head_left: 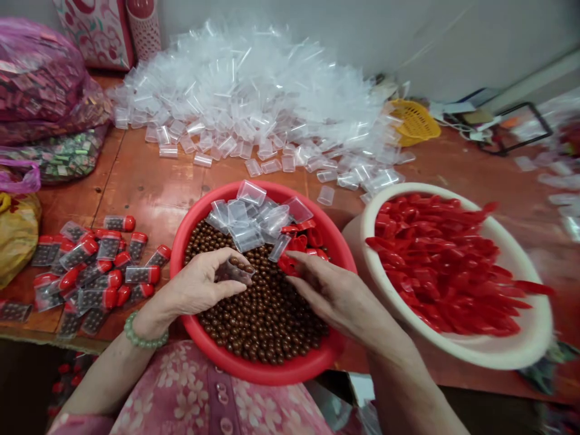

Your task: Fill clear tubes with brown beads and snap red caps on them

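A red basin (276, 374) holds many small brown balls (272, 329), with clear plastic tubes (247, 220) heaped on its far side. Several red caps (308, 235) lie beside those tubes. Over the balls, my left hand (199, 284), a green bead bracelet at its wrist, is closed around a clear plastic tube (240, 270) with some brown balls at its mouth. The fingers of my right hand (335, 296) are closed on a red cap (286, 264) at the right of the basin, partly hidden by the fingers.
Filled tubes with red caps (97, 272) lie piled on the table at left. A cream tub (539, 344) full of red plastic pieces (444, 260) stands right. Behind are a big heap of clear tubes (263, 103), a yellow basket (417, 124) and a purple bag (40, 78).
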{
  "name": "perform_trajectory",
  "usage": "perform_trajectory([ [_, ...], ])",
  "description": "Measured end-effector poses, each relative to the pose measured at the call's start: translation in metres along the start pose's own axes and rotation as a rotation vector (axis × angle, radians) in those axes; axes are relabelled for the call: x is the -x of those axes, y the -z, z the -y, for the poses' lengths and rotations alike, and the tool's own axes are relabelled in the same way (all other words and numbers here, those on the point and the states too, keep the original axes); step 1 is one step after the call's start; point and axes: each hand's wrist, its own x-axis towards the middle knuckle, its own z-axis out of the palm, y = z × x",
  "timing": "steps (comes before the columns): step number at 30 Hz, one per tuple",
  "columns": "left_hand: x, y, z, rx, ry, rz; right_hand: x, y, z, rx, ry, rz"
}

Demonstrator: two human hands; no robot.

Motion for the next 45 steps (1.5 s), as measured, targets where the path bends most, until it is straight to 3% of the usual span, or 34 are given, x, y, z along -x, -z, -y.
perform_trajectory([
  [4, 0.000, 0.000, -0.001, 0.057, 0.007, -0.010, 0.000, 0.001, 0.014, -0.382, -0.048, -0.033],
  [7, 0.001, 0.001, -0.001, 0.120, 0.019, -0.006, -0.006, -0.004, 0.022, -0.584, -0.104, 0.038],
  [11, 0.002, 0.003, 0.000, 0.286, -0.015, 0.020, -0.009, -0.013, 0.030, -0.848, -0.197, 0.291],
  [16, 0.001, 0.006, 0.006, 0.487, -0.085, 0.025, 0.009, -0.024, 0.040, -0.966, -0.270, 0.636],
  [21, 0.000, 0.006, 0.008, 0.556, -0.082, 0.024, 0.026, -0.034, 0.055, -0.900, -0.203, 0.879],
  [27, 0.000, 0.006, 0.004, 0.617, -0.046, 0.022, 0.028, -0.039, 0.075, -0.352, 0.056, 0.712],
  [30, -0.001, 0.007, 0.004, 0.636, -0.048, 0.019, 0.028, -0.036, 0.081, -0.225, 0.152, 0.736],
  [38, -0.002, 0.008, 0.002, 0.646, -0.017, 0.006, 0.016, -0.017, 0.074, -0.156, 0.480, 0.983],
  [42, -0.003, 0.008, 0.004, 0.659, -0.017, 0.012, -0.003, -0.020, 0.068, -0.283, 0.599, 1.110],
  [45, -0.003, 0.008, 0.007, 0.672, -0.037, 0.026, -0.014, -0.026, 0.067, -0.388, 0.600, 1.135],
])
